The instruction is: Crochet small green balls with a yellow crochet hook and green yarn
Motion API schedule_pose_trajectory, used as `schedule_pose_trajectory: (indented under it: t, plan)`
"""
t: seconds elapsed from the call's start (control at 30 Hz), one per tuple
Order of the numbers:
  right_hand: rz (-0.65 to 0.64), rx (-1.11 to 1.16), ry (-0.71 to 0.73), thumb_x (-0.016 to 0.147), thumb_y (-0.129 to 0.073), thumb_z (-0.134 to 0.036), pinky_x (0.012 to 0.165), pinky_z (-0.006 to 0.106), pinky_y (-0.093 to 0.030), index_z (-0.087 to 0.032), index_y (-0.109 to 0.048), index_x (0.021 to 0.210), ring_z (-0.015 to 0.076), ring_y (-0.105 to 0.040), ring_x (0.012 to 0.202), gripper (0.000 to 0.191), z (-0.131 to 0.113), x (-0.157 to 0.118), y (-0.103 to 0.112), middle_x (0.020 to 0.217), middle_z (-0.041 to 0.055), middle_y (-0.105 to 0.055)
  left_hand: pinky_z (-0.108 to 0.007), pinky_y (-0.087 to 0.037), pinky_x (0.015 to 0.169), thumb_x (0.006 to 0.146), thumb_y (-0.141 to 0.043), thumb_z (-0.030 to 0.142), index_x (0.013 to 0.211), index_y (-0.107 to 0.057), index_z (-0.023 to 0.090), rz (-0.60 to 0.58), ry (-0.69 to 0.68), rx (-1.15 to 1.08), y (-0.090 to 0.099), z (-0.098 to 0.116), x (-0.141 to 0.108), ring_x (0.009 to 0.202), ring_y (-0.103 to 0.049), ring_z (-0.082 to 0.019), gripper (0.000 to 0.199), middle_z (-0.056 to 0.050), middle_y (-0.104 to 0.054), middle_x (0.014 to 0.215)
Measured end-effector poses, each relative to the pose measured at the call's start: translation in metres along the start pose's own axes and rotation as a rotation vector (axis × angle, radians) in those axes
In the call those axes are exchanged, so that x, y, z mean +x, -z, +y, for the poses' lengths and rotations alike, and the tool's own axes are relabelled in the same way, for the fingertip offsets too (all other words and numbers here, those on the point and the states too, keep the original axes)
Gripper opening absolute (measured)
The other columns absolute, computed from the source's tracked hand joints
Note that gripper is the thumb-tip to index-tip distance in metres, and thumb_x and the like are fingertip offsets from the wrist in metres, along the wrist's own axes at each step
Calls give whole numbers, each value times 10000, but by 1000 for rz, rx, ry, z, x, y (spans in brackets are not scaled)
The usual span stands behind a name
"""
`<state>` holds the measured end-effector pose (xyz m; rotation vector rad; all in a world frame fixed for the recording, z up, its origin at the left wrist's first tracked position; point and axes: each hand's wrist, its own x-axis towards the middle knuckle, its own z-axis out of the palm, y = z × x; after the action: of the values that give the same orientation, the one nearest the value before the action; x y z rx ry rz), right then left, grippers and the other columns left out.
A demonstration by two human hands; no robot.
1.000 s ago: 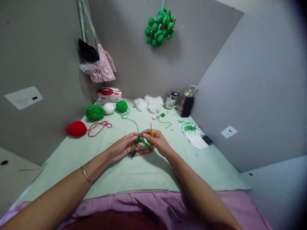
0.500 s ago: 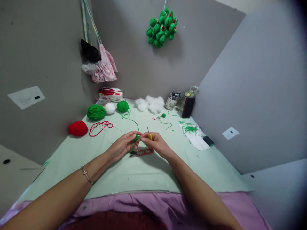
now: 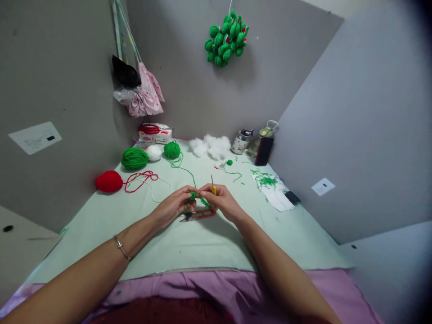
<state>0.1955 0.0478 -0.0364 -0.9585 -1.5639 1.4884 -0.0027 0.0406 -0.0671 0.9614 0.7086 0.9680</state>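
Near the middle of the table, my left hand [image 3: 174, 204] pinches a small green crocheted piece [image 3: 192, 195]. My right hand [image 3: 221, 201] is closed round a crochet hook with a yellow handle [image 3: 213, 190], its metal shaft pointing up. The fingertips of both hands nearly meet at the green piece. Green yarn runs from the ball [image 3: 172, 150] at the back down to my hands, and a green loop hangs below my right fingers. Red-handled thread snips [image 3: 202, 214] lie on the table just under both hands.
Green yarn [image 3: 134, 158], white yarn [image 3: 154, 153] and red yarn [image 3: 109, 181] sit at the left. White stuffing [image 3: 212, 146], a tin [image 3: 240, 143] and a dark phone [image 3: 264, 151] stand behind. Green scraps lie on white paper [image 3: 278, 198] at the right.
The hook in my right hand has turned more upright and shifted slightly right. More green yarn shows below my right fingers. The whole view has shifted slightly.
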Motion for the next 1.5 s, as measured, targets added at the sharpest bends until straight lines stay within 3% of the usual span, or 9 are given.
schedule_pose_trajectory:
  t: [0.3,0.4,0.53,0.67,0.8,0.9,1.13,1.33,1.5]
  plan:
    - [-61,-24,-12,820,-793,-544,536,272,-175,-147,-741,913,77,-262,539,411,3,-2,0,546,-106,-348,-188,-323,407,873,-668,279,916,-666,155,52,-50,-10,-2,1,0,488,-476,-102,131,16,-587,654]
    - [-64,-17,-20,809,-803,-545,533,270,-173,-150,-741,913,76,-260,538,413,5,-1,0,551,-104,-364,-194,-407,446,899,-667,311,952,-679,157,41,-43,-22,-3,4,-2,528,-523,-111,164,5,-609,697]
    - [-59,22,-22,807,-799,-548,511,265,-157,-157,-742,950,75,-237,512,421,8,1,4,528,-111,-368,-259,-574,688,851,-739,256,1013,-728,134,4,-17,-23,-5,7,-3,741,-656,-152,203,-59,-695,886]
    - [-94,56,-27,803,-803,-541,488,249,-168,-159,-760,990,73,-218,493,427,6,1,6,504,-120,-344,-238,-508,561,819,-776,264,1005,-731,131,9,-15,3,-3,5,-1,614,-603,-133,234,-36,-685,791]
    - [-202,64,-39,798,-824,-520,593,241,-383,-159,-785,979,105,-479,594,405,0,-2,3,602,-47,-571,-212,-400,473,809,-804,301,1009,-722,148,27,-37,14,-1,5,0,506,-504,-111,264,34,-599,612]
    - [-241,65,-39,813,-817,-525,731,279,-464,-164,-785,985,155,-604,777,401,-2,-3,2,798,25,-717,-221,-437,531,800,-833,307,1019,-727,147,23,-34,6,-1,7,-1,532,-531,-115,291,30,-616,612]
    - [-161,47,-50,841,-807,-465,508,238,-223,-151,-778,994,61,-301,525,351,6,-1,7,657,-48,-610,-265,-540,832,820,-823,230,1160,-736,172,34,-23,-50,-1,10,-1,864,-706,-161,356,-70,-766,1016]
    - [-75,100,-63,820,-796,-505,488,253,-133,-144,-753,992,67,-189,479,402,0,1,21,484,-132,-293,-204,-438,525,890,-797,439,892,-743,119,21,40,-16,7,3,4,554,-567,-88,325,-57,-710,813]
    - [48,111,-49,825,-769,-543,486,255,-121,-142,-744,1000,66,-132,480,439,0,3,38,478,-142,-238,-206,-449,516,930,-731,528,918,-772,97,-16,85,-7,8,1,3,545,-560,-96,434,-58,-678,764]
